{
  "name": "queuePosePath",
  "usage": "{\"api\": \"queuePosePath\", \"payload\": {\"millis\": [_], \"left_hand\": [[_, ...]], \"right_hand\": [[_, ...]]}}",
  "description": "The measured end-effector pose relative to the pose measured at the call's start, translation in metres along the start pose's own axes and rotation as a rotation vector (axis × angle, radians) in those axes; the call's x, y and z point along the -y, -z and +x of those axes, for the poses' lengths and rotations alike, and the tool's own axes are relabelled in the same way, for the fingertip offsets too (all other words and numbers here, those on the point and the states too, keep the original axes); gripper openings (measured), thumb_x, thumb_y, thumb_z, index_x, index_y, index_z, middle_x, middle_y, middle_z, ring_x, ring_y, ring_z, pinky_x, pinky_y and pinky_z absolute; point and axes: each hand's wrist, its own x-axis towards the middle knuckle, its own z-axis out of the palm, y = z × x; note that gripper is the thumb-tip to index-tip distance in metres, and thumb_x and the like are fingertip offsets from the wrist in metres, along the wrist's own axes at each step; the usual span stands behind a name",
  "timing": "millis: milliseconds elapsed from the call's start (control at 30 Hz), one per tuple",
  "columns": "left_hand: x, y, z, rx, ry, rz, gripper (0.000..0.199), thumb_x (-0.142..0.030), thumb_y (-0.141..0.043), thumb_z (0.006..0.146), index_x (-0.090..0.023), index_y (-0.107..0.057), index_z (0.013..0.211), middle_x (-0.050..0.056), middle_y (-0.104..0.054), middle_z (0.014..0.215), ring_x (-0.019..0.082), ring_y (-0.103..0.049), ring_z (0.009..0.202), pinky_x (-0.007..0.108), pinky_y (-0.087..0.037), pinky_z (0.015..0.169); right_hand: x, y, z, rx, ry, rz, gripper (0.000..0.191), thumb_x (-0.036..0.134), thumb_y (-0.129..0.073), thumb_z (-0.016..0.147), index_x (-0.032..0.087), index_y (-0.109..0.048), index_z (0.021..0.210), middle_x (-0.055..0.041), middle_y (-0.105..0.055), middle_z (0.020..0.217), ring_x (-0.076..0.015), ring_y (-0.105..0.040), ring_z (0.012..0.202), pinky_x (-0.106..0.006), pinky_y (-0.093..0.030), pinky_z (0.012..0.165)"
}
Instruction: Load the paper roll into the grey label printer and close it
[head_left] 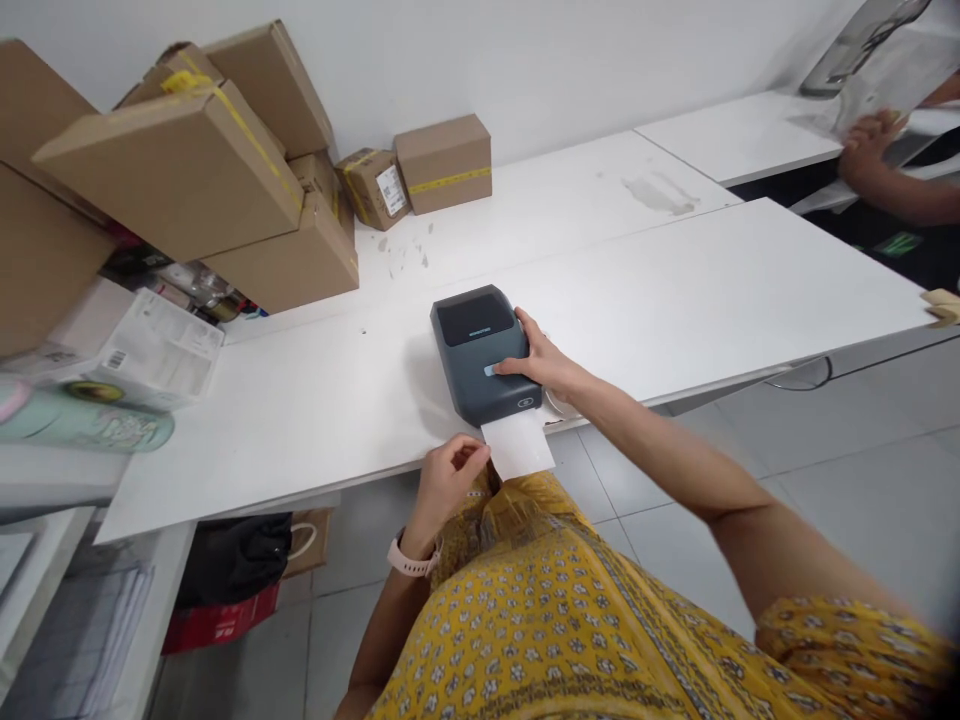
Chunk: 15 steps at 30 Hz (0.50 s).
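Observation:
A dark grey-blue label printer stands at the front edge of the white table. My right hand is closed over its right side, the thumb on the light button on top and the fingers along the far side. Out of the printer's front hangs a blank white label, sticking past the table edge. My left hand, with a pink watch band at the wrist, pinches at the label's left edge. Its curled fingers partly hide the contact.
Cardboard boxes are stacked at the left, and two smaller ones, including a taped box, stand by the wall. A green bottle lies at the far left. At the upper right, another person's hand holds a clear plastic bag.

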Motion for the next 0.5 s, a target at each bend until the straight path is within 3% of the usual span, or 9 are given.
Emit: {"api": "queuePosePath", "payload": {"millis": [67, 133, 200, 267, 367, 500], "left_hand": [[0.003, 0.01, 0.003, -0.237, -0.061, 0.001, 0.032, -0.051, -0.066, 0.093, -0.022, -0.073, 0.104, 0.007, -0.076, 0.1, 0.021, -0.07, 0.092, 0.032, -0.055, 0.078], [0.005, 0.011, 0.008, -0.385, -0.135, -0.029, 0.045, -0.052, -0.066, 0.094, -0.023, -0.066, 0.129, 0.013, -0.071, 0.133, 0.027, -0.068, 0.121, 0.039, -0.058, 0.095], [0.007, 0.004, 0.015, -0.395, -0.192, -0.053, 0.061, -0.052, -0.066, 0.096, -0.027, -0.053, 0.149, 0.015, -0.054, 0.159, 0.031, -0.054, 0.146, 0.046, -0.052, 0.113], [0.007, -0.006, 0.023, -0.343, -0.218, -0.062, 0.074, -0.052, -0.067, 0.096, -0.03, -0.039, 0.161, 0.014, -0.038, 0.172, 0.032, -0.038, 0.159, 0.05, -0.041, 0.126], [0.007, -0.022, 0.034, -0.291, -0.233, -0.061, 0.096, -0.052, -0.073, 0.091, -0.03, -0.022, 0.169, 0.013, -0.023, 0.179, 0.033, -0.023, 0.166, 0.053, -0.027, 0.134], [0.011, -0.04, 0.045, -0.334, -0.271, -0.036, 0.112, -0.053, -0.08, 0.085, -0.026, -0.013, 0.171, 0.017, -0.014, 0.18, 0.035, -0.016, 0.167, 0.055, -0.022, 0.135]], "right_hand": [[0.006, 0.004, 0.004, 0.065, -0.061, 0.02, 0.138, 0.032, -0.088, 0.063, 0.026, -0.003, 0.171, -0.012, -0.063, 0.147, -0.0355, -0.062, 0.134, -0.055, -0.054, 0.113], [0.011, 0.006, 0.005, 0.079, -0.088, 0.028, 0.14, 0.028, -0.089, 0.062, 0.024, -0.001, 0.172, -0.013, -0.064, 0.145, -0.0359, -0.065, 0.129, -0.055, -0.056, 0.11], [0.013, 0.006, 0.004, 0.065, -0.089, 0.034, 0.14, 0.026, -0.088, 0.062, 0.024, -0.002, 0.172, -0.0133, -0.064, 0.146, -0.036, -0.065, 0.128, -0.055, -0.056, 0.109], [0.013, 0.003, 0.002, 0.05, -0.073, 0.054, 0.138, 0.026, -0.087, 0.061, 0.024, -0.004, 0.172, -0.0127, -0.064, 0.148, -0.0361, -0.064, 0.13, -0.055, -0.055, 0.11], [0.013, -0.003, -0.001, 0.016, -0.053, 0.083, 0.139, 0.026, -0.086, 0.059, 0.021, -0.004, 0.171, -0.0133, -0.061, 0.151, -0.0357, -0.06, 0.134, -0.053, -0.054, 0.112], [0.011, -0.007, -0.005, -0.05, -0.04, 0.08, 0.136, 0.028, -0.084, 0.059, 0.019, -0.008, 0.172, -0.0131, -0.053, 0.16, -0.0343, -0.057, 0.138, -0.05, -0.051, 0.116]]}}
